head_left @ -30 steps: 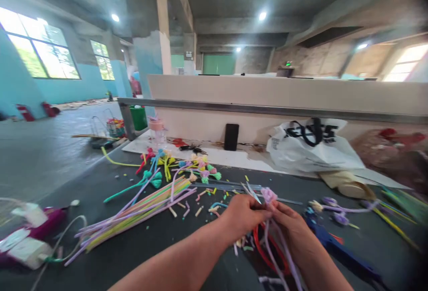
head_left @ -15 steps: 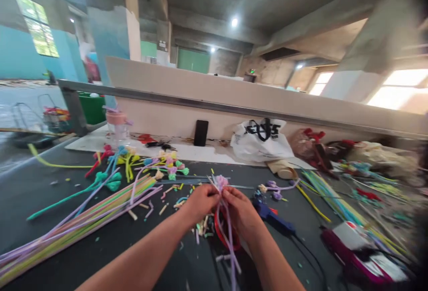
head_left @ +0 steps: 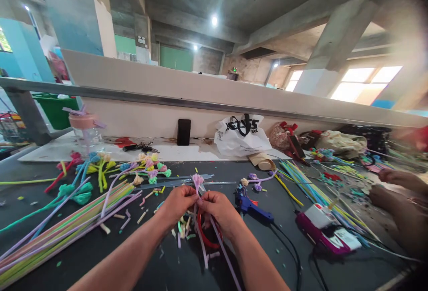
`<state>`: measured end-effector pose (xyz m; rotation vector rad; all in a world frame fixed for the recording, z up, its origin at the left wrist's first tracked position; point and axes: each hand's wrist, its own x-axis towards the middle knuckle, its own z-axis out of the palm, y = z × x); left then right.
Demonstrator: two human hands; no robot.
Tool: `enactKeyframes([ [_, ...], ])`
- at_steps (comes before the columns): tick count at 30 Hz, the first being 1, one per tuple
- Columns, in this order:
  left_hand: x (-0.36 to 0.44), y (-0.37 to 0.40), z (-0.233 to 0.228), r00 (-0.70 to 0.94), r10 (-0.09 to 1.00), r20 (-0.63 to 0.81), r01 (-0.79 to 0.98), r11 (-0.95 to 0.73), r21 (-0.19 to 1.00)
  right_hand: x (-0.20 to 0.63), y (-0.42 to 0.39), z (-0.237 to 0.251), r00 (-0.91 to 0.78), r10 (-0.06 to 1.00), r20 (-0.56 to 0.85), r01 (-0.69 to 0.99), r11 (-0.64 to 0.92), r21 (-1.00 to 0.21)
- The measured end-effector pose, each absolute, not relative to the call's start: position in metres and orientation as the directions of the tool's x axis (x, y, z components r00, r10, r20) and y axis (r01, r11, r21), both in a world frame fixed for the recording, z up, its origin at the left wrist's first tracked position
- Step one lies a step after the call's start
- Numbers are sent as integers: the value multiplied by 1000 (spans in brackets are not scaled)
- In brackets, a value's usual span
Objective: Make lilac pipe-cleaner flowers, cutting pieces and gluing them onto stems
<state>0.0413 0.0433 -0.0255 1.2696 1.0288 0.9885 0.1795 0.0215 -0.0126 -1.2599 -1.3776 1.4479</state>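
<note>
My left hand and my right hand meet just above the table, fingers pinched together. Between the fingertips they grip a pipe cleaner flower, whose pinkish-lilac head points up. Two stems hang below the fingers: a shorter pale one, and a longer lilac pipe cleaner running down past my right palm. Beneath the hands lies a red-handled tool, its loops partly covered. Cut pipe cleaner scraps are scattered beside my left hand. To the right of my right hand rests a blue glue gun.
Long pipe cleaners lie in a bundle at left, finished flowers behind. A phone, a cup and a white bag line the back. A purple box and another person's hands are at right.
The view has swung right, bringing another person's hands into sight. My hands keep their pinch; the flower head looks narrower and more upright, and the two stems hang farther apart.
</note>
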Motion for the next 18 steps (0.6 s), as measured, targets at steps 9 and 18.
enactKeyframes([
  [9,38,43,-23,363,923,-124,-153,190,970,183,30,-18,-230,957,-178,117,-154,-981],
  [18,25,60,-40,370,918,-146,-398,299,867,180,25,-4,-330,897,-293,341,-176,-923],
])
